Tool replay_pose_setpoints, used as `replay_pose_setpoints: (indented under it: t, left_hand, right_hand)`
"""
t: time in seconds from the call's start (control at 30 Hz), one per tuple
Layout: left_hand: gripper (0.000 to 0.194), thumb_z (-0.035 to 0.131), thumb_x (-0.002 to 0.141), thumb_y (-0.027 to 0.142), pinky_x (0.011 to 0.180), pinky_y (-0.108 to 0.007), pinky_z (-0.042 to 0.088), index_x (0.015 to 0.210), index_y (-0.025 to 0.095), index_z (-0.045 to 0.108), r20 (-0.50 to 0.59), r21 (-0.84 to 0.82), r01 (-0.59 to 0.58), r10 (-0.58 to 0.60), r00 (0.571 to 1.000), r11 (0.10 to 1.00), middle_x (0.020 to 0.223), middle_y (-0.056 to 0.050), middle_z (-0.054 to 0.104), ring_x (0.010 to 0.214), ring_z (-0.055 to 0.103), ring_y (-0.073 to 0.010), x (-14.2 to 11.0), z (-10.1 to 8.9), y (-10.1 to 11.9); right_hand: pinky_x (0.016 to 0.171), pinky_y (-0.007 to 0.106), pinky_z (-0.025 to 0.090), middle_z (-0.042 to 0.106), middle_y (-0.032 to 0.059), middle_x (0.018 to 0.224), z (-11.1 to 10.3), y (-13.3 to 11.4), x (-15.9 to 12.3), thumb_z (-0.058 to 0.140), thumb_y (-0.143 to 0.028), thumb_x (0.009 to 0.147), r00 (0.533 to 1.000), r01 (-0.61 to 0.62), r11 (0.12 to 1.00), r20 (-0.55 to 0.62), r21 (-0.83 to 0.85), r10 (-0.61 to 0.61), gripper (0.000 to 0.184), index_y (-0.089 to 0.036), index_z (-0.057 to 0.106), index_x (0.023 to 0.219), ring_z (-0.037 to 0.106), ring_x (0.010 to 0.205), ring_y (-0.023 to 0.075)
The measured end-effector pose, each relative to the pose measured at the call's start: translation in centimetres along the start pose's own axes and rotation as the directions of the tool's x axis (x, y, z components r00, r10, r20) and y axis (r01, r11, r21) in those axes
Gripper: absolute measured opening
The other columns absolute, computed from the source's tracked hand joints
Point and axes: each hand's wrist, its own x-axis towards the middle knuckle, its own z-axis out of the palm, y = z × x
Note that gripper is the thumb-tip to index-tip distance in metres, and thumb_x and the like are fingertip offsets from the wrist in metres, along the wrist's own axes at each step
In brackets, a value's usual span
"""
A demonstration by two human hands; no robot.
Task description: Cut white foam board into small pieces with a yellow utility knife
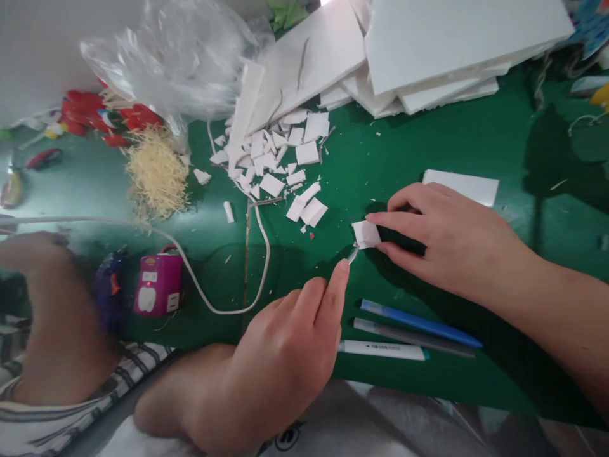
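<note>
My left hand [297, 339] is closed around a slim tool with a metal blade [353, 255], probably a craft knife; its handle is hidden in the fist. The index finger stretches along it, and the tip touches the lower left corner of a small white foam square [365, 234]. From the right, my right hand [457, 231] grips that square between thumb and fingertips against the green table. Behind this hand lies a white foam strip [461, 186]. Below the square are a blue pen [421, 322], a grey pen [413, 337] and a white marker [383, 350].
White foam offcuts [273, 158] lie beyond the left hand, with stacked foam sheets [457, 44] and a plastic bag [176, 57] at the back. A white cord [264, 254] loops near a magenta power socket [159, 285]. Another person's arm [61, 304] rests at left.
</note>
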Motion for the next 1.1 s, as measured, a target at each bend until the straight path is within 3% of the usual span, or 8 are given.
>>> replay_pose_setpoints:
  t: [0.27,0.53,0.7,0.77,0.9,1.0,1.1]
  left_hand:
    - [0.050,0.046,0.095,-0.003,0.050,-0.030,0.059,0.144,-0.006,0.054,0.042,0.032,-0.020,0.018,0.999,0.999,0.084,-0.006,0.074,0.066,0.072,-0.0173,-0.4,-0.2,0.2]
    - [0.041,0.042,0.105,0.007,0.054,-0.031,0.061,0.144,0.003,0.055,0.019,-0.063,0.049,-0.048,0.999,0.997,0.086,-0.003,0.075,0.064,0.071,-0.0159,-0.6,-0.9,-0.2]
    - [0.039,0.041,0.108,0.013,0.056,-0.032,0.061,0.144,0.010,0.055,-0.013,-0.118,0.128,-0.130,0.991,0.985,0.102,-0.004,0.080,0.070,0.074,-0.0153,-0.8,-1.6,-0.9]
    - [0.038,0.044,0.106,0.012,0.056,-0.031,0.061,0.143,0.011,0.056,-0.040,-0.123,0.133,-0.138,0.990,0.984,0.105,-0.004,0.080,0.068,0.074,-0.0145,-0.6,-1.5,-1.0]
    - [0.038,0.046,0.103,0.009,0.055,-0.032,0.060,0.140,0.009,0.057,-0.085,-0.114,0.104,-0.114,0.990,0.988,0.100,-0.003,0.081,0.061,0.070,-0.0140,0.1,-0.7,-1.1]
    - [0.039,0.048,0.102,0.009,0.056,-0.031,0.060,0.140,0.009,0.057,-0.089,-0.101,0.097,-0.106,0.990,0.990,0.103,-0.004,0.082,0.064,0.071,-0.0146,0.6,-0.2,-1.2]
    - [0.040,0.051,0.102,0.008,0.060,-0.031,0.061,0.142,0.009,0.057,-0.107,-0.081,0.093,-0.101,0.989,0.992,0.107,-0.006,0.082,0.073,0.075,-0.0159,0.7,0.1,-1.4]
  right_hand:
    - [0.066,0.035,0.050,0.072,0.0110,0.103,-0.1,0.2,0.0,0.056,-0.031,0.099,0.998,-0.022,1.000,0.052,0.007,0.021,0.030,-0.021,0.080,0.115,0.066,0.088,0.0239]
    - [0.065,0.035,0.051,0.072,0.0117,0.102,-0.1,0.0,0.0,0.058,-0.026,0.097,0.999,-0.022,1.000,0.043,0.010,0.021,0.029,-0.019,0.080,0.114,0.067,0.087,0.0239]
    - [0.069,0.037,0.055,0.074,0.0109,0.105,-0.4,-0.4,0.0,0.053,-0.015,0.089,0.996,-0.072,0.997,0.054,0.034,0.070,0.047,-0.020,0.074,0.131,0.068,0.091,0.0249]
    - [0.074,0.041,0.057,0.075,0.0121,0.109,-0.4,-0.6,-0.1,0.056,-0.021,0.089,0.993,-0.113,0.992,0.040,0.060,0.111,0.049,-0.017,0.069,0.136,0.069,0.093,0.0268]
    - [0.072,0.042,0.058,0.075,0.0138,0.109,-0.1,-0.8,0.0,0.066,-0.043,0.090,0.985,-0.174,0.983,0.005,0.066,0.174,0.041,-0.016,0.074,0.119,0.070,0.093,0.0291]
    - [0.071,0.040,0.057,0.073,0.0128,0.105,0.0,-0.6,0.1,0.063,-0.039,0.093,0.985,-0.170,0.985,0.033,0.035,0.169,0.030,-0.018,0.077,0.110,0.070,0.091,0.0276]
    - [0.068,0.039,0.056,0.073,0.0133,0.108,-0.1,-0.3,0.0,0.058,-0.030,0.094,0.986,-0.163,0.984,0.041,0.076,0.161,0.031,-0.018,0.078,0.114,0.071,0.092,0.0275]
